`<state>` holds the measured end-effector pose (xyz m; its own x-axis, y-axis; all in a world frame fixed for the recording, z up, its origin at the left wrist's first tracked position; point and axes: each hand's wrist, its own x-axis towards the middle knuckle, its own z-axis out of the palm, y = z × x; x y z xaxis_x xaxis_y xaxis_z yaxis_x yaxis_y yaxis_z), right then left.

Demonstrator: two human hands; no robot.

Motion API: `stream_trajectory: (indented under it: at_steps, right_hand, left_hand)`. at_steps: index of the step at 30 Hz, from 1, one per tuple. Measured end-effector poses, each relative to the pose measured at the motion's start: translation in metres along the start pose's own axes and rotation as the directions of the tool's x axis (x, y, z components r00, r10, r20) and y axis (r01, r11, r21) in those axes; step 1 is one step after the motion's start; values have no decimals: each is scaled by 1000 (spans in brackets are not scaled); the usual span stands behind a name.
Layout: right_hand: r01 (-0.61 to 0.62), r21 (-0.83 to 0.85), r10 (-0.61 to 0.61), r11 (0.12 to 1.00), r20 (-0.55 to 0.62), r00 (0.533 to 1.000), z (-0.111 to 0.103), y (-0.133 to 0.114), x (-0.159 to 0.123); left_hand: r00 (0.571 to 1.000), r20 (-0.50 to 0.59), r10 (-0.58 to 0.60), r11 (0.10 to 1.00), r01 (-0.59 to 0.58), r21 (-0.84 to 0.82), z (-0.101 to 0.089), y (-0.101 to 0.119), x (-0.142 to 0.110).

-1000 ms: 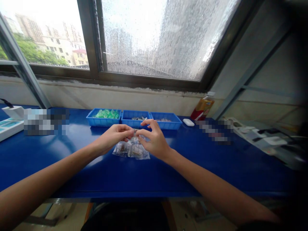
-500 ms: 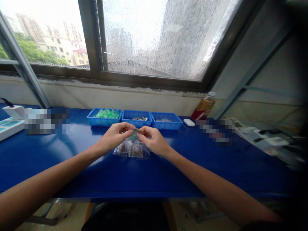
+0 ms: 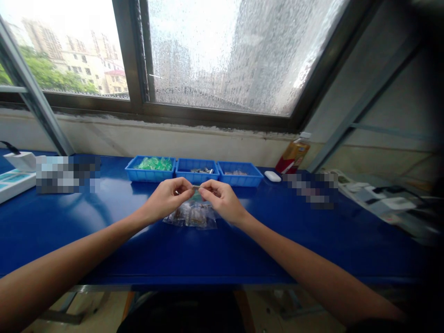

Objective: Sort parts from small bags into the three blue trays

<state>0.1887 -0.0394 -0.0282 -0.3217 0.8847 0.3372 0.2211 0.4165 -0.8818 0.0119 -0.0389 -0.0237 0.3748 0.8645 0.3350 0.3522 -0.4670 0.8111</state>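
Observation:
My left hand (image 3: 170, 196) and my right hand (image 3: 222, 199) meet over the table, fingertips pinched on opposite ends of a small thin greyish piece (image 3: 196, 187). It lies roughly level between them, and its exact kind is too small to make out. Below the hands, several clear plastic bags (image 3: 190, 217) with brownish contents lie on the blue table (image 3: 166, 259). A bit of green shows between the hands and the bags, partly hidden by my fingers.
Three blue trays stand in a row behind my hands: one with green pieces (image 3: 154, 163), one with small metallic pieces (image 3: 203, 170), one with small brownish pieces (image 3: 236, 173). Rightward are a white case (image 3: 272, 176) and a bottle (image 3: 293, 155); a power strip (image 3: 17, 182) lies left.
The thin piece has turned from slanted to nearly level between my fingertips. My right fingers have shifted slightly along it; both forearms stay almost where they were.

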Motion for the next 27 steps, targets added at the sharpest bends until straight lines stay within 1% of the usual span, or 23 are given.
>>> stream_trajectory:
  at_steps: [3, 5, 6, 7, 8, 10, 11, 12, 13, 14, 15, 16, 17, 18, 19, 20, 21, 22, 23, 24, 25, 26, 27]
  right_hand:
    - [-14, -12, 14, 1000, 38, 999, -2, -1, 1]
    - [-69, -2, 69, 998, 36, 997, -2, 0, 3]
    - [-117, 23, 117, 993, 19, 993, -1, 0, 3]
    - [-175, 59, 175, 983, -1, 984, -1, 1, 4]
    - [-234, 104, 237, 967, -14, 971, 0, 1, 4]
    - [-331, 206, 333, 921, 26, 943, 0, -1, 3]
    - [-357, 247, 352, 901, 66, 934, 0, -2, 2]
    - [-366, 275, 350, 889, 106, 931, 0, -3, 1]
    - [-357, 295, 331, 886, 135, 934, 0, -4, 0]
    - [-336, 305, 305, 891, 146, 941, -1, -5, 0]
    - [-306, 303, 277, 903, 136, 951, -1, -5, -1]
    - [-269, 288, 247, 919, 110, 963, -1, -5, -1]
    - [-225, 260, 213, 939, 73, 974, -2, -5, -1]
    - [-173, 214, 171, 961, 27, 985, -2, -5, -1]
    - [-109, 148, 114, 983, -28, 993, -3, -4, -1]
    - [-35, 60, 39, 998, -81, 996, -3, -3, -1]
    - [47, -44, -52, 998, -119, 992, -4, -2, -1]
    - [127, -149, -148, 981, -140, 979, -5, -2, -1]
    - [202, -245, -242, 948, -145, 959, -5, -2, -2]
    - [264, -325, -321, 908, -135, 937, -6, -2, -3]
    - [313, -384, -382, 869, -117, 917, -7, -3, -4]
    - [349, -424, -425, 836, -97, 900, -8, -4, -5]
    - [376, -449, -456, 810, -79, 887, -8, -5, -6]
  left_hand:
    - [999, -22, 47, 995, -45, 89, 0, 2, 0]
    - [987, -76, 143, 965, -122, 232, -1, 3, -1]
    - [970, -104, 220, 930, -176, 324, -2, 2, -1]
    - [942, -125, 311, 878, -234, 417, -3, 1, -1]
    - [906, -133, 401, 818, -289, 498, -4, -1, -1]
    - [828, -119, 548, 703, -378, 603, -6, -5, -1]
    - [798, -105, 593, 664, -411, 625, -7, -7, 0]
    - [776, -94, 623, 640, -438, 632, -8, -9, 0]
    - [765, -84, 639, 629, -457, 628, -8, -10, 1]
    - [763, -77, 642, 631, -469, 618, -8, -11, 1]
    - [770, -84, 633, 648, -467, 602, -7, -11, 1]
    - [787, -108, 608, 682, -448, 577, -6, -10, 1]
    - [814, -147, 562, 736, -411, 538, -5, -9, 1]
    - [846, -205, 492, 806, -354, 474, -4, -7, 1]
    - [883, -263, 388, 885, -278, 373, -3, -5, 1]
    - [921, -298, 250, 955, -183, 233, -2, -2, 1]
    - [957, -278, 86, 995, -71, 63, -1, 0, 1]
    - [976, -200, -81, 992, 59, -112, 0, 2, 1]
    - [972, -79, -221, 945, 194, -262, 1, 3, 1]
    - [947, 57, -315, 874, 313, -370, 1, 5, 1]
    - [915, 173, -365, 804, 403, -437, 2, 6, 1]
    - [892, 245, -379, 753, 451, -478, 2, 6, 0]
    - [888, 272, -371, 733, 460, -502, 2, 7, 0]
